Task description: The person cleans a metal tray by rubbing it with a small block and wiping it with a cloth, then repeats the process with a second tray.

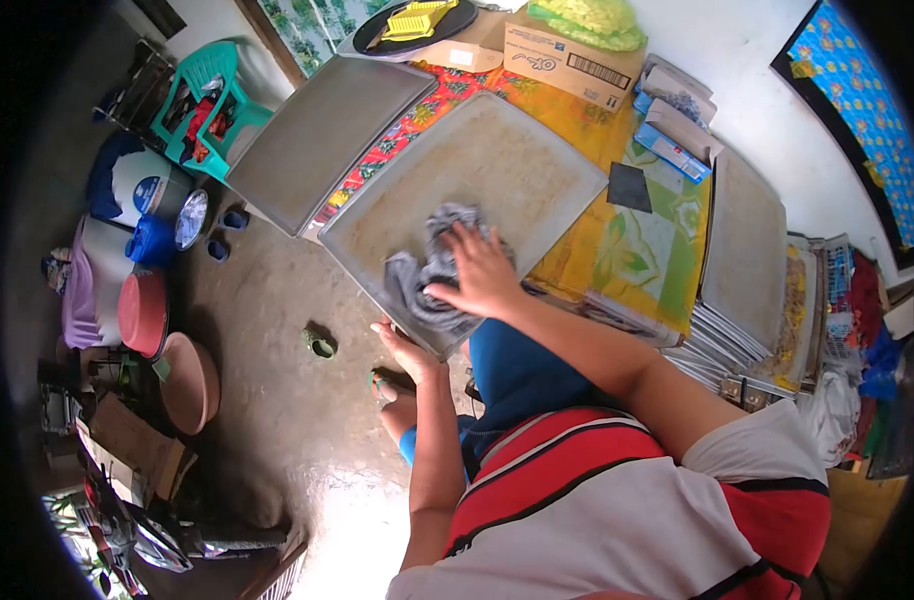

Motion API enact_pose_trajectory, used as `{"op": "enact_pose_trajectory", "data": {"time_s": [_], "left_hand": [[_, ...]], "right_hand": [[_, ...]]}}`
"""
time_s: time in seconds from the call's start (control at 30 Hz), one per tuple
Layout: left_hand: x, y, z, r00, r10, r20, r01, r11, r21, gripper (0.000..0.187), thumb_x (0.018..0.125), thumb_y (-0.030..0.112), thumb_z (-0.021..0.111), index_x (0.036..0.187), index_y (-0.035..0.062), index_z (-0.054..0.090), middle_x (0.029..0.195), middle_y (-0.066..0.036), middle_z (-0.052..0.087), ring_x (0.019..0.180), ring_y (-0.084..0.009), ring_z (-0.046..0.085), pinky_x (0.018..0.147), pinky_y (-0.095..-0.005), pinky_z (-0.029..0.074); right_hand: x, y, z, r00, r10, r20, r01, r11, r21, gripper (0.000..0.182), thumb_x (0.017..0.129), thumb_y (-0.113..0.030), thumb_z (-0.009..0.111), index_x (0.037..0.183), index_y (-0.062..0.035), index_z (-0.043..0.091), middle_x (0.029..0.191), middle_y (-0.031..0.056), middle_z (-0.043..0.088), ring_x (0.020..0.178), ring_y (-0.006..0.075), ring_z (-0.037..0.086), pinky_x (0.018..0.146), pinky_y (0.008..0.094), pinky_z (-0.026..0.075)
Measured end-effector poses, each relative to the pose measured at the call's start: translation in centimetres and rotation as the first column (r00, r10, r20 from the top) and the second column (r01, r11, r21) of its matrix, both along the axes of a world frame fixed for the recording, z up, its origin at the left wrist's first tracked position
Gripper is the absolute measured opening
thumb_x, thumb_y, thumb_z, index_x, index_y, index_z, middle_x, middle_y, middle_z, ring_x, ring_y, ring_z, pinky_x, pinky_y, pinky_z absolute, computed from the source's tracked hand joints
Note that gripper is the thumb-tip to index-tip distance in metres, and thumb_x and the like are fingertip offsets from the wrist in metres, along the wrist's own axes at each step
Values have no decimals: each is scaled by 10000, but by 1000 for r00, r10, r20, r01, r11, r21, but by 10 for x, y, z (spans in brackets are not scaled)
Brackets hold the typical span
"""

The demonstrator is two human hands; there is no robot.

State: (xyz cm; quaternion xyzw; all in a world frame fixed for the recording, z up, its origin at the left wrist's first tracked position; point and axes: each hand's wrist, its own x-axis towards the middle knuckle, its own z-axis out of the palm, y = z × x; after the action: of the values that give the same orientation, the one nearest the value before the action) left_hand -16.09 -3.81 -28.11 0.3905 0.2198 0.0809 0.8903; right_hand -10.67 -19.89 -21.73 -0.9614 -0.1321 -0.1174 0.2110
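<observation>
A large flat metal baking tray with a worn, brownish surface lies tilted in front of me, its near corner reaching past the table edge. My left hand holds that near corner from below; some of its fingers are hidden under the tray. On the tray's near part lies a crumpled grey cloth. My right hand presses down on this cloth, fingers spread and flat, thumb stretched out to the side.
Another tray lies to the left. Stacked trays stand on the right, near a dark square piece on the patterned tablecloth. Behind are a cardboard box and a yellow rack. A green chair and basins stand left.
</observation>
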Motion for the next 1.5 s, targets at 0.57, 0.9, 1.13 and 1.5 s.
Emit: {"op": "enact_pose_trajectory", "data": {"time_s": [0.57, 0.9, 1.13, 1.5], "left_hand": [[-9, 5, 64, 999, -50, -14, 38, 891, -452, 693, 954, 615, 260, 1440, 131, 359, 1399, -72, 450, 1266, -277, 436, 1048, -435, 349], [-16, 47, 96, 939, 124, 321, -57, 976, -210, 673, 956, 585, 336, 1462, 142, 323, 1486, -70, 368, 1356, -255, 367, 1099, -418, 325], [-26, 25, 101, 947, 24, 320, 62, 965, -256, 606, 957, 431, 390, 1469, 116, 309, 1481, -97, 367, 1348, -262, 374, 1107, -428, 321], [-36, 18, 118, 988, -55, 147, -49, 781, 622, 538, 909, 42, 553, 1424, 14, 399, 1434, -171, 440, 1290, -262, 432, 1072, -386, 345]], "right_hand": [[-13, 164, 59, 863, 499, 81, -276, 330, 903, 520, 866, -53, 599, 1350, -49, 410, 1220, 182, 557, 1147, 287, 546, 977, 360, 412], [-32, 151, 61, 909, 412, 65, -246, 403, 882, 565, 868, -268, 660, 1374, -140, 440, 1284, 159, 528, 1183, 297, 510, 988, 375, 407], [-26, 137, 75, 975, 207, 81, -182, 535, 825, 444, 812, -229, 675, 1245, -218, 579, 1168, 131, 556, 1090, 354, 543, 915, 426, 454], [95, 21, 48, 1000, 2, -16, 16, 42, 999, 480, 819, -132, 718, 1248, -83, 509, 1086, 89, 627, 954, 174, 615, 845, 316, 498]]}}
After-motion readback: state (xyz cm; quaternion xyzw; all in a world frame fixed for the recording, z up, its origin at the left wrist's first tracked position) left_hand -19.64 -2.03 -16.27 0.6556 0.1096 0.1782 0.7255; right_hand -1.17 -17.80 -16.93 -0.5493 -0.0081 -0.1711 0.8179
